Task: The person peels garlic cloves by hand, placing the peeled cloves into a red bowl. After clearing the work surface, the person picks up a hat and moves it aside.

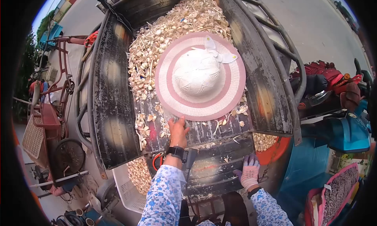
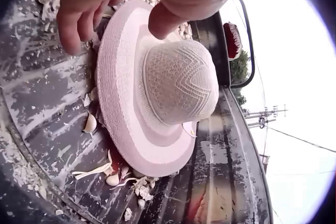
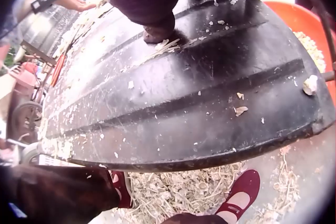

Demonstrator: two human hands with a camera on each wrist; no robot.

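Outdoors, paved ground; dark worn metal cart bed [image 1: 114, 108] strewn with garlic cloves [image 1: 165, 33]. Pink-and-white striped sun hat [image 1: 200, 76] lies crown-up mid-bed. Left hand [image 1: 177, 131], bare, at the brim's 7 o'clock edge, fingers loosely curled, gripping nothing. Right hand [image 1: 249, 172], gloved, rests flat and open on the lowered tailgate [image 1: 220, 167], 5 o'clock of hat.

woven straw hat [image 1: 200, 76], scuffed painted metal bed [image 1: 114, 108]
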